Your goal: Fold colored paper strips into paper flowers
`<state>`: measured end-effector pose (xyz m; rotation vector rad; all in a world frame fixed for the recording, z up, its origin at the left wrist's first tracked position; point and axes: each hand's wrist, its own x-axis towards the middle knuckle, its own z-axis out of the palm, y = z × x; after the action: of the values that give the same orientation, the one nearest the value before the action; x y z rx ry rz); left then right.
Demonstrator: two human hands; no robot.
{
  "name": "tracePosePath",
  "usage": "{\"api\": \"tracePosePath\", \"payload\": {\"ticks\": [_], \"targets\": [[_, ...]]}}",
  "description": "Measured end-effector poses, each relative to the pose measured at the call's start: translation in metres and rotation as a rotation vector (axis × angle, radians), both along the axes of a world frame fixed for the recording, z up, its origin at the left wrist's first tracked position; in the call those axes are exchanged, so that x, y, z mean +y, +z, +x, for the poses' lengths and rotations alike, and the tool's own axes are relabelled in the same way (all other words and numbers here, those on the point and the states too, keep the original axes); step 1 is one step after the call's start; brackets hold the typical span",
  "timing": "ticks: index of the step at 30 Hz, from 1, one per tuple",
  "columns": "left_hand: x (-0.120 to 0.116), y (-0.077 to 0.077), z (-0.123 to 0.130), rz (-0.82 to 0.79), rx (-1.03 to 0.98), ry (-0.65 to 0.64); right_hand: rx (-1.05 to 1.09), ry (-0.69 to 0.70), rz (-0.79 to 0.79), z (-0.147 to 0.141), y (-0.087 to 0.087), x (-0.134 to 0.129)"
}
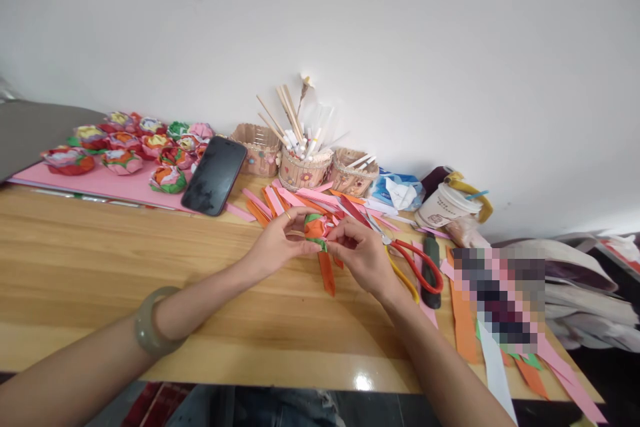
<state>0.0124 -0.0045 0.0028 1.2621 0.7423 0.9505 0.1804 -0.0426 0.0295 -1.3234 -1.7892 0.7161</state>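
A small folded paper flower (316, 228) in orange, green and pink is held above the wooden table. My left hand (284, 237) pinches it from the left, thumb below and fingers above. On its right side, my right hand (361, 250) closes finger and thumb on the lower right edge. Behind and beneath lie pink, orange and white paper strips (273, 199). Scissors with red and yellow handles (417, 263) rest just right of my right hand, beside a dark green tool (431, 273).
Finished paper flowers (123, 161) sit on pink sheets (100, 180) at the left, with a black phone (214, 175) leaning there. Woven baskets (305, 170) with sticks and pens stand by the wall. A paper cup (445, 205) and more strips (463, 313) are at the right.
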Motion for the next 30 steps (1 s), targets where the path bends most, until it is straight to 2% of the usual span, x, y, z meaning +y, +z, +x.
{"api": "tracePosePath", "payload": {"ticks": [7,11,14,16,20,25,30], "targets": [[0.001,-0.007,0.002,-0.022,-0.037,0.049,-0.192,-0.118,0.242,-0.006,-0.002,-0.008],[0.000,-0.007,0.002,-0.066,-0.076,0.066,-0.278,-0.191,0.437,-0.008,-0.005,-0.011],[-0.001,-0.005,0.002,-0.105,-0.099,0.084,-0.281,-0.236,0.509,-0.008,-0.006,-0.010],[-0.001,-0.004,0.003,-0.128,-0.112,0.097,-0.276,-0.231,0.522,-0.007,-0.006,-0.010],[-0.002,-0.004,0.003,-0.152,-0.177,0.105,-0.246,-0.107,0.530,-0.008,-0.003,-0.012],[-0.003,-0.002,0.004,-0.210,-0.271,0.085,-0.161,-0.170,0.495,-0.009,0.000,-0.012],[-0.006,0.003,0.003,-0.323,-0.373,0.055,-0.092,-0.060,0.432,-0.008,0.004,-0.013]]}}
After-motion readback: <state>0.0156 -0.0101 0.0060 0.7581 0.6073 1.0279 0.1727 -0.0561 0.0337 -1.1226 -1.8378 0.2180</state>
